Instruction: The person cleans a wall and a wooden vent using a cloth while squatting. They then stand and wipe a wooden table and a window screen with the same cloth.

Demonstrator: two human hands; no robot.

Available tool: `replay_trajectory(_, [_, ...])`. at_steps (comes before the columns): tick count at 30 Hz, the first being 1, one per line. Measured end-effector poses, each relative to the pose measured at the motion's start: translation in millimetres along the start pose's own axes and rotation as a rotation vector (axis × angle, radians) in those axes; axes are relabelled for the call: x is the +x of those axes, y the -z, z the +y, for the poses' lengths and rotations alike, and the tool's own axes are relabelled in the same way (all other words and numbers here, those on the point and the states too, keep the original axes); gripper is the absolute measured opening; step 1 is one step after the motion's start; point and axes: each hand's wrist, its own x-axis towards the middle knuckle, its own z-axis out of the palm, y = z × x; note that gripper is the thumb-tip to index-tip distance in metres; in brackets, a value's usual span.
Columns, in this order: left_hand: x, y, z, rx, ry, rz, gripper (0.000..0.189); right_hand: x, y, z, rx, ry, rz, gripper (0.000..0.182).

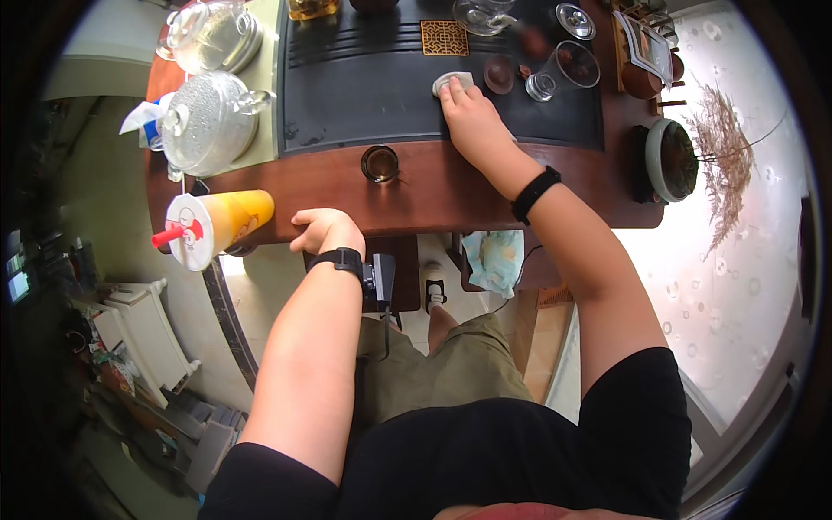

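My right hand (pixel 472 119) presses a folded white cloth (pixel 452 81) flat against the black tea tray (pixel 364 97), part of the cloth hidden under the fingers. Just right of it on the tray are a small brown clay cup (pixel 499 73) and a tilted glass cup (pixel 567 68). My left hand (pixel 328 229) rests at the table's front edge with its fingers apart and nothing in it. Beyond that hand, a small glass of amber liquid (pixel 379 164) stands on the wooden table (pixel 448 188). To its left is a yellow drink cup (pixel 244 218) with a red straw.
Two glass kettles (pixel 211 123) fill the table's left end. A patterned drain plate (pixel 444 38), a glass teapot (pixel 482 14) and a glass lid (pixel 575 21) lie toward the tray's back. At the right edge sits a round planter (pixel 669 159) with dry fronds.
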Motion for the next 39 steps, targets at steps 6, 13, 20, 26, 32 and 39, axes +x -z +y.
replay_trajectory(6, [-4, 0, 0, 0.003, -0.056, -0.053, 0.048, 53, -31, -1, -0.069, -0.087, 0.18, 0.042])
replay_trajectory(13, [-6, 2, 3, 0.024, -0.072, -0.054, 0.048, 35, -6, 4, 0.069, 0.034, 0.007, 0.04])
replay_trajectory(20, [-3, 0, -2, 0.04, 0.013, -0.041, 0.048, 0, 47, 18, 0.378, -0.049, 0.043, 0.046])
replay_trajectory(26, [-6, 6, 3, 0.058, 0.025, -0.003, 0.047, 33, 45, 58, 0.243, -0.193, 0.104, 0.057])
replay_trajectory(32, [-10, 8, 5, 0.05, 0.03, -0.02, 0.047, 35, 39, 55, -0.018, -0.264, -0.192, 0.045])
replay_trajectory(39, [-8, 7, 5, 0.048, 0.023, -0.045, 0.047, 30, 30, 61, 0.207, -0.336, -0.158, 0.037])
